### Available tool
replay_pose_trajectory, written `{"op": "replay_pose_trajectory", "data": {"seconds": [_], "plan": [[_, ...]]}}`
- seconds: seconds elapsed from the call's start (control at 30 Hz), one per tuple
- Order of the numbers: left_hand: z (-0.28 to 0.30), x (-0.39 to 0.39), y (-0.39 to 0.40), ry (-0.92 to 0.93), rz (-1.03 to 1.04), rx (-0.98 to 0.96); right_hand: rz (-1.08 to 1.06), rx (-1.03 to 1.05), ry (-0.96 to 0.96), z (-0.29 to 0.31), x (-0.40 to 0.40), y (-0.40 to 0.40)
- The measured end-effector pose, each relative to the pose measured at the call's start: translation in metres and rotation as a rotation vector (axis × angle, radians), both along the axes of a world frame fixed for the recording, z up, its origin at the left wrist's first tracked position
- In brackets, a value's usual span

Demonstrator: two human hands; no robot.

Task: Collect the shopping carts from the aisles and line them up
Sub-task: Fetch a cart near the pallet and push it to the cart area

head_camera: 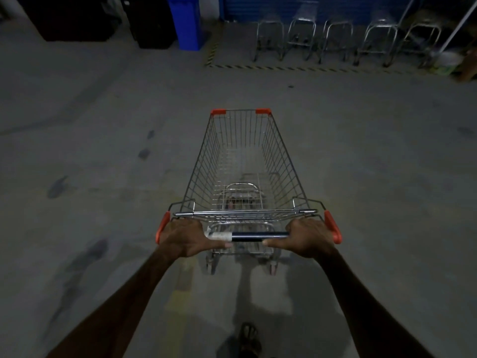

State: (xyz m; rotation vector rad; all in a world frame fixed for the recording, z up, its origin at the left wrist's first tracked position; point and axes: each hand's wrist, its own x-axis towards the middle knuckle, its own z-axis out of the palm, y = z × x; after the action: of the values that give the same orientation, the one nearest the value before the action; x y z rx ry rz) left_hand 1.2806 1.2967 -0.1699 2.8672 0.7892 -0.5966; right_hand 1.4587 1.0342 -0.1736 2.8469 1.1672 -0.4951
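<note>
Cart: a wire shopping cart [245,161] stands on the concrete floor [103,151] right in front of the person, nose toward a row of metal frames [343,40] inside a striped floor marking [258,66] by the far wall.
Left hand: the left hand [187,237] grips the handle bar [258,235] near its left end, fingers curled over it.
Right hand: the right hand [307,236] grips the bar near its right end the same way.
Handling: empty, so it probably rolls light; the frame is stiff, though the swivel wheels may wander. A wide two-handed hold on the bar steers best.
Materials: bright steel mesh basket, tapering forward; orange plastic corner bumpers; dark bar with a pale wrapped patch, perhaps tape.
Surroundings: a blue bin [187,21] stands well apart, far left.
</note>
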Motion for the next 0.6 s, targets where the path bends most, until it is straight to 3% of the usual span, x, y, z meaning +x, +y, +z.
{"op": "replay_pose_trajectory", "data": {"seconds": [0.2, 0.6], "plan": [[-0.003, 0.108, 0.065, 0.004, 0.012, 0.02, 0.001, -0.013, 0.045, -0.008, 0.115, 0.069], [-0.008, 0.352, 0.223, -0.031, -0.012, 0.032, 0.053, -0.048, -0.05, -0.02, 0.363, 0.226]]}}
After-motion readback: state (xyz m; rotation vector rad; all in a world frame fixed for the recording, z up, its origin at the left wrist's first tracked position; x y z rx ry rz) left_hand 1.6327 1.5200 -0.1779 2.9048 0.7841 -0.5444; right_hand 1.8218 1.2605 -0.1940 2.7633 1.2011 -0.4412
